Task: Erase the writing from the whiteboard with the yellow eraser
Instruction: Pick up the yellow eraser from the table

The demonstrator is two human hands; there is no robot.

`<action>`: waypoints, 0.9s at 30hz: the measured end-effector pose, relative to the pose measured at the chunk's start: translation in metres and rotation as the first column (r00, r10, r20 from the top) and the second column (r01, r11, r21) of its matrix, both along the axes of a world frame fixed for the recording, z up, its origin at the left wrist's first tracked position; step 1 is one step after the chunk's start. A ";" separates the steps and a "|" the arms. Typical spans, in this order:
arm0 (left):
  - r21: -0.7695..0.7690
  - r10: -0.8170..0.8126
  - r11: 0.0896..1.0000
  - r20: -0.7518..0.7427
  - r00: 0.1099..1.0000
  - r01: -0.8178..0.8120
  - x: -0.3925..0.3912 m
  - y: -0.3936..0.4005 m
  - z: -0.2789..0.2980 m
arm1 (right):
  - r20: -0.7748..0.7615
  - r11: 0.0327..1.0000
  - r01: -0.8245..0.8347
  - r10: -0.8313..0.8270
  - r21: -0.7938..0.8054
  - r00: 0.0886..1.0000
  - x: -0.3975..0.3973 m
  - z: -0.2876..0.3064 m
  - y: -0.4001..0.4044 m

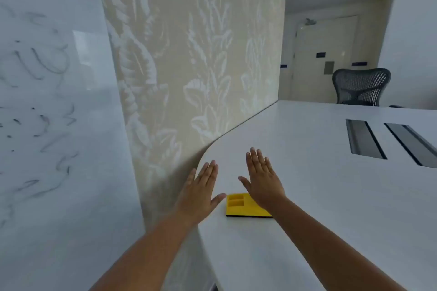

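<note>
The yellow eraser (243,207) lies flat on the white table (319,196), near its rounded left corner. My left hand (201,192) hovers flat just left of the eraser, fingers stretched out, thumb tip close to the eraser's left edge. My right hand (262,178) is spread flat above the eraser's right part and hides that end. Neither hand holds anything. The whiteboard (47,113) fills the left side, with smeared dark writing across it.
A wall with pale leaf-pattern wallpaper (194,59) stands between the whiteboard and the table. Two dark rectangular cable slots (364,139) are set in the tabletop at the right. A black mesh office chair (361,86) stands behind the table's far edge.
</note>
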State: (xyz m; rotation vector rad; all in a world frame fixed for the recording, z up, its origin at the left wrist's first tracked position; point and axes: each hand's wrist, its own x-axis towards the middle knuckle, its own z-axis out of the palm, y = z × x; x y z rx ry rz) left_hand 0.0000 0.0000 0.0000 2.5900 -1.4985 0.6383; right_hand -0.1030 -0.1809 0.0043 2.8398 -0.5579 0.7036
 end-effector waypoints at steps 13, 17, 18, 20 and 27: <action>-0.150 -0.157 0.986 -0.651 0.743 0.078 -0.022 -0.053 -0.036 | -0.090 0.945 -0.186 0.217 0.268 0.972 -0.016 -0.032 0.008; -0.217 -0.250 0.967 -0.679 0.691 0.136 -0.017 -0.046 -0.044 | -0.043 0.955 -0.191 0.205 0.226 0.978 -0.018 -0.033 0.008; -0.207 -0.247 0.968 -0.681 0.689 0.142 -0.015 -0.045 -0.045 | -0.039 0.960 -0.192 0.204 0.203 0.978 -0.019 -0.034 0.008; -0.170 -0.226 0.974 -0.678 0.700 0.150 -0.014 -0.042 -0.047 | -0.016 0.965 -0.206 0.211 0.163 0.977 -0.021 -0.033 0.009; -0.090 -0.196 0.980 -0.539 0.819 0.175 -0.017 -0.037 -0.046 | 0.073 0.960 -0.263 0.256 0.093 0.964 -0.021 -0.032 0.007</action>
